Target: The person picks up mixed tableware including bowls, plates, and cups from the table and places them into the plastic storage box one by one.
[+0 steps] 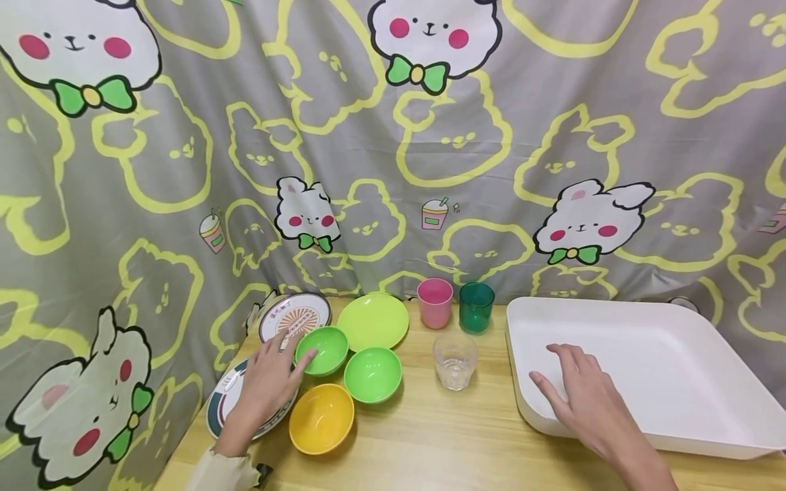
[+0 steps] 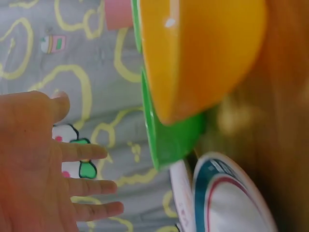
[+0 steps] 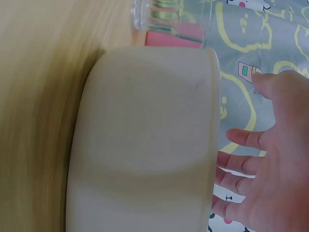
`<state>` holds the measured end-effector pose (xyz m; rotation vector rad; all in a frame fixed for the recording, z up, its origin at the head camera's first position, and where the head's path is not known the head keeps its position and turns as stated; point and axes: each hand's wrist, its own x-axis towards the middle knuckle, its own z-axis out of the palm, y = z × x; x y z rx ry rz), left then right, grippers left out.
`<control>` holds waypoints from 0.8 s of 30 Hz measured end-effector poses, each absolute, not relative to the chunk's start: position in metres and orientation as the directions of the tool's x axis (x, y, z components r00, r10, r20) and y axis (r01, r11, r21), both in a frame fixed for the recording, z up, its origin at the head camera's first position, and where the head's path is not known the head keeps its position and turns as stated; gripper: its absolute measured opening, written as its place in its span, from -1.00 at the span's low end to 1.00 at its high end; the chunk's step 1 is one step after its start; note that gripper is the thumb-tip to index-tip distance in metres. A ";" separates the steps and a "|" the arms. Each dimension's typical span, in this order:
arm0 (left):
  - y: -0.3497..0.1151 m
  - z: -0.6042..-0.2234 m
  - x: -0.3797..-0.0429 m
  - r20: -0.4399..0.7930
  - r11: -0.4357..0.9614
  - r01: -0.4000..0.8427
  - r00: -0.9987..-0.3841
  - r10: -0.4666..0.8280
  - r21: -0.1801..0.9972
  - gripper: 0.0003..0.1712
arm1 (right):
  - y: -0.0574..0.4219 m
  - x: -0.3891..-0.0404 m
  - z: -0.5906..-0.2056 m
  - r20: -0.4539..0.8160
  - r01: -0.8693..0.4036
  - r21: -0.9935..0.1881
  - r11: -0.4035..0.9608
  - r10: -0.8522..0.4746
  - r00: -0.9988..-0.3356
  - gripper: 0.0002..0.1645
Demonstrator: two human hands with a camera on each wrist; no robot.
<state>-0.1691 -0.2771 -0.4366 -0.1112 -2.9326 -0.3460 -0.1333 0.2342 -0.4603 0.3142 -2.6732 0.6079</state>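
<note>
My left hand (image 1: pixel 268 377) hovers with spread fingers over the dishes at the left, holding nothing. Its fingertips overlap a green bowl (image 1: pixel 323 353) in the head view. Below it lies a white plate with a dark teal rim (image 1: pixel 216 413). An orange bowl (image 1: pixel 322 419) and a second green bowl (image 1: pixel 372 375) stand just right of this hand. In the left wrist view, the orange bowl (image 2: pixel 207 53) appears apart from the fingers. My right hand (image 1: pixel 586 402), also empty with loosely extended fingers, is over the near left side of a white rectangular basin (image 1: pixel 706 440).
At the back left lie a plate with an orange sunburst (image 1: pixel 298 318) and a lime-green plate (image 1: pixel 373 322). A pink cup (image 1: pixel 435 304) and a dark green cup (image 1: pixel 476 308) stand behind a clear glass (image 1: pixel 456 361). A patterned curtain (image 1: pixel 368 150) hangs behind the wooden table (image 1: pixel 457 443).
</note>
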 end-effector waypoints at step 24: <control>-0.348 -0.482 -0.162 0.044 0.922 -0.236 -0.964 -0.262 0.307 -0.17 | 0.201 -0.121 -0.490 0.392 -0.273 -0.240 0.932 -0.164 -0.905 -0.71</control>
